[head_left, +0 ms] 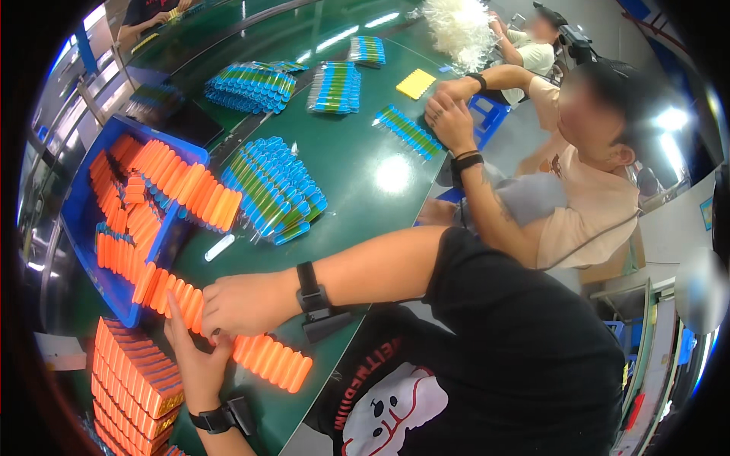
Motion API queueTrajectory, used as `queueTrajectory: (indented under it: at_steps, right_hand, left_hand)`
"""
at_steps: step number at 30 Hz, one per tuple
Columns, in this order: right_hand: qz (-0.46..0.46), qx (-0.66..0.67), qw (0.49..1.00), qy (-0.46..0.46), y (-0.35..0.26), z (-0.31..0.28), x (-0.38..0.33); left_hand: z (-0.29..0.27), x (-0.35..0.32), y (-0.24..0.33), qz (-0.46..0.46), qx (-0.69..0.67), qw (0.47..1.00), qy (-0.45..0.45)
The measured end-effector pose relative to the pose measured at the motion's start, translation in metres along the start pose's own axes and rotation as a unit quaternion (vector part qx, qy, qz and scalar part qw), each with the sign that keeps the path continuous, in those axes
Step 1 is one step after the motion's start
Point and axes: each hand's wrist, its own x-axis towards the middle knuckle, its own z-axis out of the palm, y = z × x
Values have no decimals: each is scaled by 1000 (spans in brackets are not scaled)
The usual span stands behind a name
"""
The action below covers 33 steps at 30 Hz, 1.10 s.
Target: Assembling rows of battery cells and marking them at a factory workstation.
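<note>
A blue tray sits at the left of the green bench, filled with orange tubes lying side by side in rows, too many to count. A row of orange tubes runs out of the tray's near corner across the bench toward the person. The right hand lies palm down on the middle of this row, fingers curled over the tubes and pressing them. The left hand rests beside it with fingers spread open, its fingertips touching the same row from the near side. Both wrists carry black bands. Just left of the left hand stands a stack of orange boxes with yellow ends. One loose white tube lies on the bench beside the tray. Beyond it lie five heaps of blue-and-green tubes, the nearest the largest, and one yellow pad farther back. Across the bench, another person's hands are clasped together at the bench edge.
</note>
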Motion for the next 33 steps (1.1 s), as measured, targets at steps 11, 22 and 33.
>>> queueTrajectory:
  at_steps: [11,22,33]
  right_hand:
    - [17,41,999,3,-5,-2,5]
    - [81,78,993,-30,-2,-15,2]
    - [109,99,989,17,5,-28,-8]
  left_hand:
    - [-2,-6,-1,-26,-4,1000,-6]
    - [-1,-1,-3,-39,5,999,-18]
    - [-4,-3,1,-65,-1,997,-29]
